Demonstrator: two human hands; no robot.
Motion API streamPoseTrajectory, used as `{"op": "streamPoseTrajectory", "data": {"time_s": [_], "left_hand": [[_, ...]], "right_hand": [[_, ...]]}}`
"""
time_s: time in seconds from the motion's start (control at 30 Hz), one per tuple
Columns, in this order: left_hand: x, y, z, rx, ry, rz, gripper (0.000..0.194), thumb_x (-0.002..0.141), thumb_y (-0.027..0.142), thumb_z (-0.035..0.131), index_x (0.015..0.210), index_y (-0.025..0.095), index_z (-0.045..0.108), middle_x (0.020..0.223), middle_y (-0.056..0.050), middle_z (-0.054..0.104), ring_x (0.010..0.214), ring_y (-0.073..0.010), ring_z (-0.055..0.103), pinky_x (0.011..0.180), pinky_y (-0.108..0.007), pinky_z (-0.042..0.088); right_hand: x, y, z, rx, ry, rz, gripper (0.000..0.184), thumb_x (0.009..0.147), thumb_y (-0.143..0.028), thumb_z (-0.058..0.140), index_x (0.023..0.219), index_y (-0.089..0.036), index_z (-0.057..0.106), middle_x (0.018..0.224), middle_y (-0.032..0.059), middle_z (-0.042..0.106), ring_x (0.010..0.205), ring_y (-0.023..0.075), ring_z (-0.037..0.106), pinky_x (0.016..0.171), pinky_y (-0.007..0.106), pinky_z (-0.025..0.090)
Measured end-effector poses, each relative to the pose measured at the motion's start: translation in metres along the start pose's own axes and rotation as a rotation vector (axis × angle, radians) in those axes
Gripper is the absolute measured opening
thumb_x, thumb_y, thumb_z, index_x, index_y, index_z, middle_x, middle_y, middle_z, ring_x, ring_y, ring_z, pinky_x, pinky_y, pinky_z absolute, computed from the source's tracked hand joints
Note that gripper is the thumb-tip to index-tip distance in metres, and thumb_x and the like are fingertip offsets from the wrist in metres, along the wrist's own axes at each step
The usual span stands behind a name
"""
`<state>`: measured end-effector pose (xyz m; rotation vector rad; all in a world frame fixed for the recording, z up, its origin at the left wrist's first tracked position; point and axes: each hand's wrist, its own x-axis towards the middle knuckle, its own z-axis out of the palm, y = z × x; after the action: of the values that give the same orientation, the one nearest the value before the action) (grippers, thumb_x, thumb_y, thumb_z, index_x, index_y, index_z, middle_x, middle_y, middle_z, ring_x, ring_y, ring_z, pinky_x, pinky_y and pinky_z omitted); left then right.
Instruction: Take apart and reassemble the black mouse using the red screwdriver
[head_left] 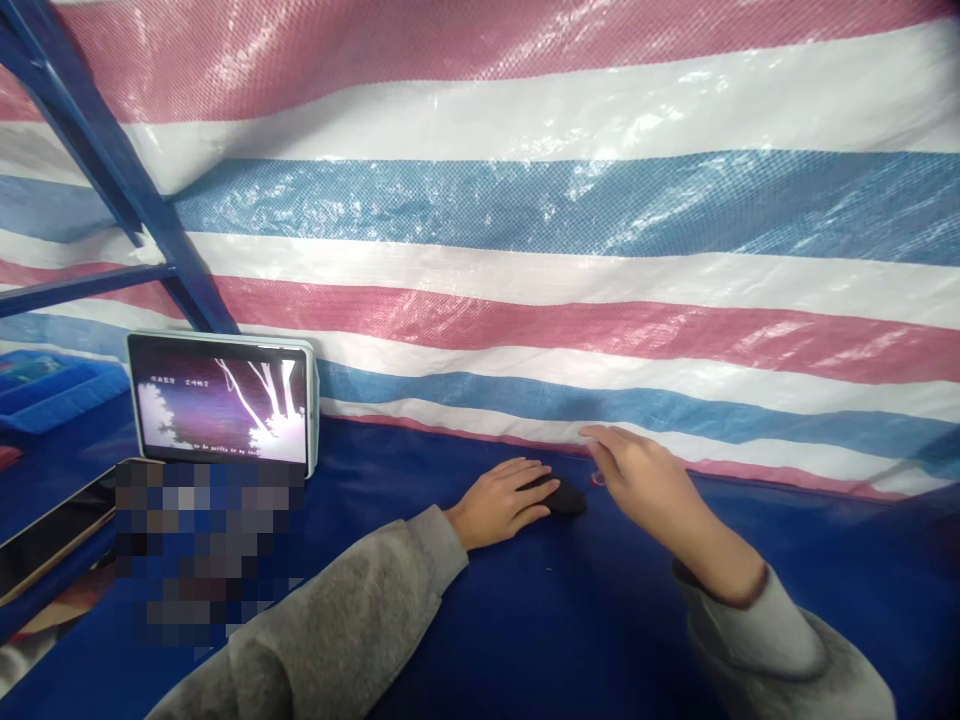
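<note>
Fingers of my left hand (504, 505) curve over a black computer mouse (571, 500) lying on the blue tabletop. Part of the mouse sticks out to the right, past the fingertips. Just right of it, my right hand (645, 480) is raised a little above the table. Its thumb and index finger come together in a pinch, and what sits between them is too small and blurred to name. A tiny clear and red piece (598, 479) shows under those fingers; whether it hangs from them or lies on the table I cannot tell.
A tablet (225, 400) playing a video stands at the left. In front are a phone (64, 525) and a pixelated patch. Further left sits a blue plastic tray (67, 390). A striped tarp (525, 200) hangs behind the blue table (525, 640), beside a blue metal frame (97, 130).
</note>
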<state>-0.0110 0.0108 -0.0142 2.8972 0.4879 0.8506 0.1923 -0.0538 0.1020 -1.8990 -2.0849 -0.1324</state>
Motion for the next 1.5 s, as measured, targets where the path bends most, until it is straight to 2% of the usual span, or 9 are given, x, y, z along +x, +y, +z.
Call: {"op": "streamPoseTrajectory", "data": {"time_s": [0.13,0.27,0.43,0.6,0.77,1.03,1.2,1.4,1.5], "left_hand": [[0.001,0.001,-0.003,-0.060,-0.067,0.037,0.043,0.103,0.028,0.040,0.145,0.019,0.042,0.149,-0.011,0.044,0.141,-0.0224,0.038,0.118,-0.045,0.033],[0.004,0.003,-0.003,-0.119,-0.094,0.058,0.041,0.103,0.029,0.043,0.144,0.023,0.044,0.151,-0.010,0.041,0.143,-0.0219,0.036,0.119,-0.045,0.030],[0.005,0.007,0.003,-0.206,-0.074,-0.023,0.042,0.101,0.030,0.048,0.142,0.024,0.047,0.151,-0.010,0.041,0.142,-0.0215,0.036,0.119,-0.043,0.032],[0.003,0.009,0.007,-0.140,-0.064,-0.015,0.041,0.102,0.031,0.045,0.143,0.025,0.045,0.151,-0.010,0.042,0.142,-0.0223,0.036,0.118,-0.046,0.033],[0.003,0.011,0.005,-0.065,-0.058,0.010,0.041,0.103,0.032,0.044,0.142,0.025,0.046,0.151,-0.010,0.042,0.142,-0.0222,0.036,0.118,-0.044,0.032],[0.002,0.010,0.004,-0.049,-0.047,0.009,0.040,0.102,0.031,0.045,0.142,0.024,0.047,0.148,-0.011,0.045,0.140,-0.0230,0.040,0.116,-0.045,0.035],[0.002,0.009,0.006,-0.050,-0.039,0.019,0.039,0.102,0.032,0.045,0.141,0.026,0.047,0.147,-0.011,0.046,0.139,-0.0234,0.041,0.115,-0.047,0.036],[0.002,0.010,0.006,-0.043,-0.028,0.024,0.039,0.102,0.032,0.045,0.140,0.025,0.048,0.146,-0.013,0.046,0.139,-0.0238,0.041,0.115,-0.047,0.036],[0.002,0.009,0.005,-0.040,-0.037,0.037,0.038,0.102,0.032,0.044,0.139,0.024,0.049,0.146,-0.013,0.046,0.139,-0.0241,0.041,0.115,-0.047,0.035]], "right_hand": [[-0.001,-0.001,-0.002,-0.018,0.005,-0.081,0.042,0.086,-0.012,0.038,0.119,-0.021,0.063,0.105,0.0074,0.068,0.079,0.0191,0.065,0.067,0.030,0.044],[-0.002,0.002,-0.004,-0.048,-0.001,-0.038,0.037,0.087,-0.016,0.040,0.113,-0.021,0.065,0.098,0.0068,0.070,0.079,0.0206,0.065,0.067,0.031,0.044],[-0.005,0.010,-0.008,-0.004,-0.005,-0.044,0.038,0.085,-0.013,0.040,0.114,-0.021,0.064,0.102,0.0063,0.069,0.076,0.0197,0.065,0.068,0.031,0.044],[-0.007,0.010,-0.010,-0.014,-0.013,-0.014,0.033,0.092,-0.020,0.036,0.105,-0.021,0.066,0.090,0.0058,0.068,0.074,0.0196,0.064,0.066,0.031,0.042],[-0.005,0.005,-0.007,-0.049,-0.007,-0.022,0.035,0.084,-0.013,0.042,0.110,-0.021,0.065,0.100,0.0061,0.068,0.078,0.0201,0.065,0.065,0.030,0.041],[-0.005,0.003,-0.005,-0.079,0.056,-0.049,0.037,0.084,-0.012,0.043,0.113,-0.021,0.064,0.101,0.0054,0.068,0.077,0.0179,0.065,0.064,0.029,0.042],[-0.003,0.004,-0.003,-0.170,0.073,0.095,0.034,0.096,-0.023,0.036,0.110,-0.018,0.066,0.099,0.0087,0.069,0.071,0.0199,0.064,0.059,0.031,0.039],[-0.003,0.000,-0.004,-0.010,-0.014,-0.123,0.036,0.089,-0.012,0.039,0.114,-0.022,0.064,0.104,0.0048,0.067,0.082,0.0175,0.066,0.068,0.028,0.042],[-0.003,-0.002,-0.004,-0.068,-0.028,0.000,0.033,0.089,-0.015,0.040,0.109,-0.020,0.065,0.103,0.0071,0.069,0.083,0.0207,0.066,0.066,0.030,0.041]]}}
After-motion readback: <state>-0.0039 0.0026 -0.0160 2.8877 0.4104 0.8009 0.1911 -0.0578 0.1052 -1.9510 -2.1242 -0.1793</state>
